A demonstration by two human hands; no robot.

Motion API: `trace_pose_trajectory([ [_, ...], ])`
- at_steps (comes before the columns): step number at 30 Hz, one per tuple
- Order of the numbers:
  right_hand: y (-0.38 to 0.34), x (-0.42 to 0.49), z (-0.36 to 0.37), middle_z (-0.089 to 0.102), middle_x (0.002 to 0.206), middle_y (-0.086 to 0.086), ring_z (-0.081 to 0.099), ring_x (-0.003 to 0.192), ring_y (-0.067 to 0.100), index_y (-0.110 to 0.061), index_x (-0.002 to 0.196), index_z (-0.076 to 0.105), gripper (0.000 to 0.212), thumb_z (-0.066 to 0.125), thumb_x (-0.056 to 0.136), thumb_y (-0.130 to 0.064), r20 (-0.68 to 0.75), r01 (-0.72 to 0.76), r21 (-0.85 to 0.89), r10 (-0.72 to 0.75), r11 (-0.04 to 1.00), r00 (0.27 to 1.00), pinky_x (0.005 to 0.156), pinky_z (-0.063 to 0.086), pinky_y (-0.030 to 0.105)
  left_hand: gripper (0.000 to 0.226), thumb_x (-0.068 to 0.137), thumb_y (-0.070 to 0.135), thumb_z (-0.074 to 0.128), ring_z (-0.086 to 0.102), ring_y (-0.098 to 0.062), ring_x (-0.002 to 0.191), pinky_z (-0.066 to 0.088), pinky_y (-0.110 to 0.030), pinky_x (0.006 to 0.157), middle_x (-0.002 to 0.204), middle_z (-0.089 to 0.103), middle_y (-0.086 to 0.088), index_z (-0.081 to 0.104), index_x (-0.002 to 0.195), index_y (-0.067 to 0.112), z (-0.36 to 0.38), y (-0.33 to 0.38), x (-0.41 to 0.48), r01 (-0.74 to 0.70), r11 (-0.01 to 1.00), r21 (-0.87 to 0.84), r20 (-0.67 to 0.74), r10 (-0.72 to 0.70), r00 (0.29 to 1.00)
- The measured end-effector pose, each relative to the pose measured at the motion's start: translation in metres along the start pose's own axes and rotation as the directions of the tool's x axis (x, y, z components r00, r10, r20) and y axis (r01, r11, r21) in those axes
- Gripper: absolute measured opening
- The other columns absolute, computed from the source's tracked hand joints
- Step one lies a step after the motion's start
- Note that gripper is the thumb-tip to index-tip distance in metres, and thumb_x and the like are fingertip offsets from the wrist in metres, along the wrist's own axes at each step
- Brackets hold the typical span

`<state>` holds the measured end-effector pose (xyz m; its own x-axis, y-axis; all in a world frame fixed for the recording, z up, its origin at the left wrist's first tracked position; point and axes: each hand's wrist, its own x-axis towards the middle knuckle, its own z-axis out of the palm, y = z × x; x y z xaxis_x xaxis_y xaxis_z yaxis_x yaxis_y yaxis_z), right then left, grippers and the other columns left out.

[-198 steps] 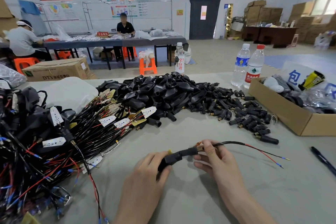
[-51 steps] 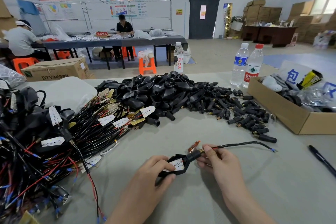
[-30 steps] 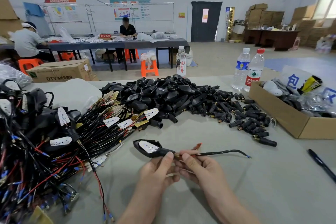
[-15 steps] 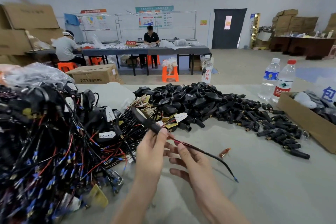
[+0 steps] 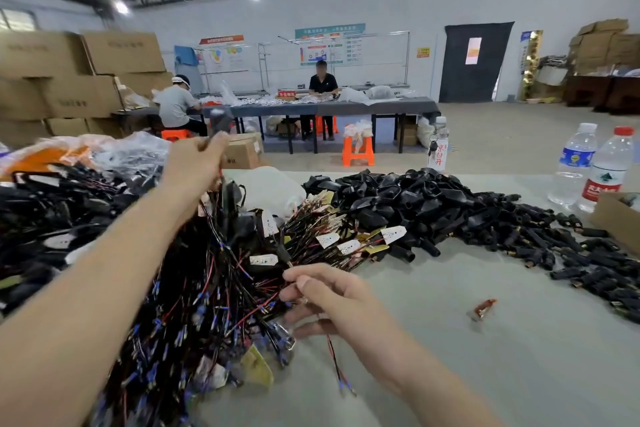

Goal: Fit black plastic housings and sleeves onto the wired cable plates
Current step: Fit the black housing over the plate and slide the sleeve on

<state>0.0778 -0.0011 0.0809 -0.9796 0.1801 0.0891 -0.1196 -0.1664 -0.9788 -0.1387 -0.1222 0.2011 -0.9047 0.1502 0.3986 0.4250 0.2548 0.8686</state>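
The left hand (image 5: 194,163) is raised, its fingers curled round a blurred black housing (image 5: 220,121) that sticks up above the knuckles. Below it and to its right, the right hand (image 5: 322,291) pinches a thin wire (image 5: 337,369) between thumb and forefinger, with the other fingers loosely spread. The wire's red and black strands trail from under the palm down to the table (image 5: 450,374). The tangle of wired cable plates (image 5: 214,281) lies under the left forearm and reaches the right hand's fingers. Beyond the right hand sits the heap of black housings (image 5: 398,198), with the sleeves (image 5: 561,243) scattered further right. A small orange scrap (image 5: 483,308) lies to the right of the right hand, apart from it.
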Motion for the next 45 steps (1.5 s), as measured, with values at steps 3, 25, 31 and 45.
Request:
trace_pose_trajectory([
  [3,0.001,0.005,-0.012,0.076,0.092,0.002,0.07,0.074,0.016,-0.015,0.107,0.073,0.021,0.053,0.101,-0.013,-0.081,-0.013,0.027,0.016,1.0,0.997,0.067,0.06,0.03,0.038,0.1,0.039,0.049,0.058,-0.03,0.08,0.046,-0.035,0.069,0.089,0.063,-0.014,0.061,0.109,0.005,-0.03,-0.011,0.035,0.046,0.904,0.426,-0.039,-0.033,0.999],
  [25,0.061,-0.005,-0.157,0.074,0.086,0.004,0.069,0.065,0.016,-0.013,0.115,0.066,0.021,0.055,0.098,-0.017,-0.413,0.081,0.667,0.277,0.741,0.868,0.056,0.059,0.028,0.033,0.106,0.032,0.034,0.056,-0.028,0.112,0.049,-0.043,0.09,0.122,0.058,-0.006,0.056,0.127,0.018,0.201,-0.098,-0.073,-0.631,0.459,0.625,0.69,0.053,0.722],
  [31,0.067,-0.002,-0.167,0.073,0.09,0.005,0.069,0.066,0.017,-0.015,0.109,0.069,0.017,0.056,0.097,-0.018,-0.391,0.087,0.711,0.289,0.698,0.874,0.055,0.058,0.029,0.025,0.105,0.033,0.042,0.06,-0.025,0.1,0.053,-0.041,0.083,0.111,0.064,-0.003,0.059,0.118,0.02,0.214,-0.109,-0.062,-0.561,0.523,0.642,0.681,-0.054,0.73],
  [45,0.065,-0.003,-0.16,0.074,0.088,0.004,0.068,0.063,0.017,-0.015,0.111,0.068,0.021,0.051,0.1,-0.017,-0.405,0.059,0.634,0.267,0.771,0.875,0.053,0.057,0.027,0.019,0.107,0.035,0.032,0.04,-0.005,0.055,0.033,-0.03,0.056,0.071,0.05,0.004,0.048,0.105,0.025,0.18,0.017,-0.061,-0.458,0.889,-0.01,0.144,0.455,0.879],
])
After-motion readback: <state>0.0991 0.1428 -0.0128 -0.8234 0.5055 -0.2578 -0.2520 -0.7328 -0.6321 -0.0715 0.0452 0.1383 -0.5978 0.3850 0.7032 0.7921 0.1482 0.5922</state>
